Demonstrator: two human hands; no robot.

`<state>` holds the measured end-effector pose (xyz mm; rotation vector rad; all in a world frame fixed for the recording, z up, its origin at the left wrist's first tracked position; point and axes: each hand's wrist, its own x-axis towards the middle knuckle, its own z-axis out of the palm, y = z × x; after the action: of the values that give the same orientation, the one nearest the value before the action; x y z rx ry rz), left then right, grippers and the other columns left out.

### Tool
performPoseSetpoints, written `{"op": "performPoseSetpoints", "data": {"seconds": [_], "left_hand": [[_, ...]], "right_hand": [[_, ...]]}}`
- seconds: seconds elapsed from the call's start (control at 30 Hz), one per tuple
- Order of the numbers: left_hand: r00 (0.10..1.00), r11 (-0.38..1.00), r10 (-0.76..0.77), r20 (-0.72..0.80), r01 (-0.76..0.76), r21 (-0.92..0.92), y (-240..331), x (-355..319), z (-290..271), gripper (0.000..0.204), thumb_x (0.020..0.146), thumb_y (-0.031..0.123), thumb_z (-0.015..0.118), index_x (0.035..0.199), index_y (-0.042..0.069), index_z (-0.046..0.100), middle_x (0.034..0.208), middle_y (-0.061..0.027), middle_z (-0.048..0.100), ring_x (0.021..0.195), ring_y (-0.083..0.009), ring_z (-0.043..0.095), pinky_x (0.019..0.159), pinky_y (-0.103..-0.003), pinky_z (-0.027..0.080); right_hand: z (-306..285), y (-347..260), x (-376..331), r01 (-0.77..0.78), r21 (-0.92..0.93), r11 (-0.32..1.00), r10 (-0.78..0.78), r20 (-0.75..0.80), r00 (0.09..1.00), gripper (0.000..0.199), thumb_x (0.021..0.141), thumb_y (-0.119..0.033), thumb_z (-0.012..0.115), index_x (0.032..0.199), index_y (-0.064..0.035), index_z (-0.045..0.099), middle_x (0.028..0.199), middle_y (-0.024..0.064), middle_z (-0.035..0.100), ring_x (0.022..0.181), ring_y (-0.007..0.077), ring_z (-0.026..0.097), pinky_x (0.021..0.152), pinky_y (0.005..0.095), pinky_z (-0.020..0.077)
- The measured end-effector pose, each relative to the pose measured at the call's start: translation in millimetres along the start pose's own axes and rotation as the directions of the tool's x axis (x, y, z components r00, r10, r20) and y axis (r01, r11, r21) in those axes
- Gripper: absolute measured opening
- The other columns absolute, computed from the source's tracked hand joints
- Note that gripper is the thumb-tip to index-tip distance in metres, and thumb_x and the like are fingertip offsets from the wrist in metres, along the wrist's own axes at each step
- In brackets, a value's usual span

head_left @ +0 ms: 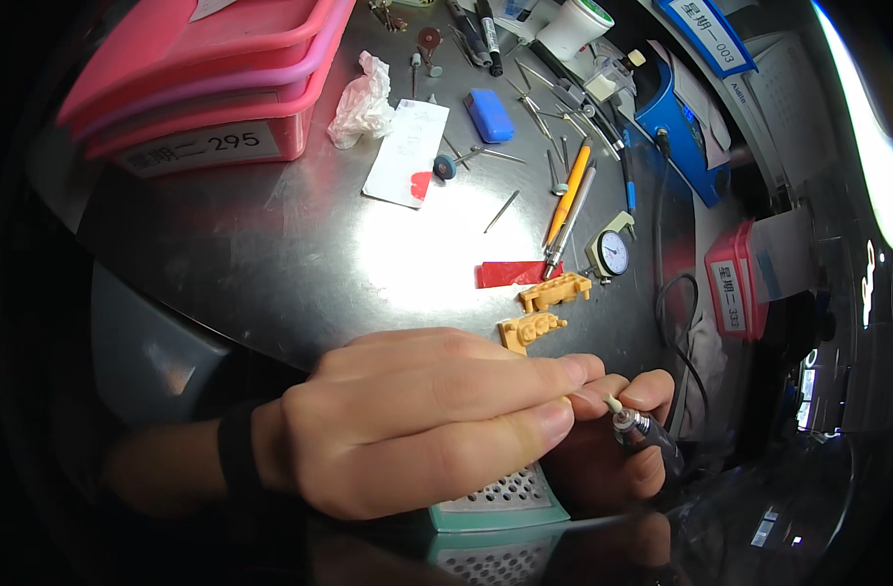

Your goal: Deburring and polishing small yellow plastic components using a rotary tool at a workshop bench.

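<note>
Left hand (407, 420), fingers narrowly pinched, anything held hidden, right hand's (603, 459) fingers around a cylindrical, metal-collared handpiece (652, 439), knobbly tan dental models (559, 290) beyond, smooth metal surface (300, 254)

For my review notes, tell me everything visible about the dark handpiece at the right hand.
The handpiece is a rounded tool with a dark body and a silvery, ringed collar, metal by its look, at its front. A small pale piece shows just ahead of the collar; whether it is a fitted tip is unclear. The tool slants, front end toward the picture's upper left, near the left hand. The right hand appears to grip it, partly hiding it.
</note>
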<state>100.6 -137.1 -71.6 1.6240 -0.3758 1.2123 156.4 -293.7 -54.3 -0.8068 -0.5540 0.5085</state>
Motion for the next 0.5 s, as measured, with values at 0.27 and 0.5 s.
{"op": "performPoseSetpoints", "data": {"seconds": [0.27,0.5], "left_hand": [[0.978,0.994,-0.097,0.184,0.103,-0.027,1.8,3.6,-13.2,0.031,0.073,-0.007,0.075,0.099,-0.003,0.058,0.101,-0.0282,0.065,0.078,-0.0309,0.07,0.062,-0.032,0.059],[0.96,0.996,-0.092,0.265,0.094,0.003,-2.7,-0.6,-16.1,0.039,0.068,-0.007,0.079,0.1,0.0,0.059,0.1,-0.0238,0.066,0.078,-0.026,0.071,0.062,-0.029,0.058]], "right_hand": [[-11.2,-0.5,4.4,-0.011,-0.085,0.996,0.016,0.053,0.998,0.04,0.085,-0.023,0.061,0.112,0.0012,0.044,0.102,0.0288,0.063,0.115,0.0398,0.053,0.099,0.0494,0.0423],[-22.6,2.2,8.2,0.033,-0.154,0.988,-0.011,0.144,0.99,0.042,0.084,-0.024,0.061,0.113,0.0017,0.045,0.115,0.0326,0.056,0.112,0.0411,0.054,0.1,0.0491,0.041]]}}
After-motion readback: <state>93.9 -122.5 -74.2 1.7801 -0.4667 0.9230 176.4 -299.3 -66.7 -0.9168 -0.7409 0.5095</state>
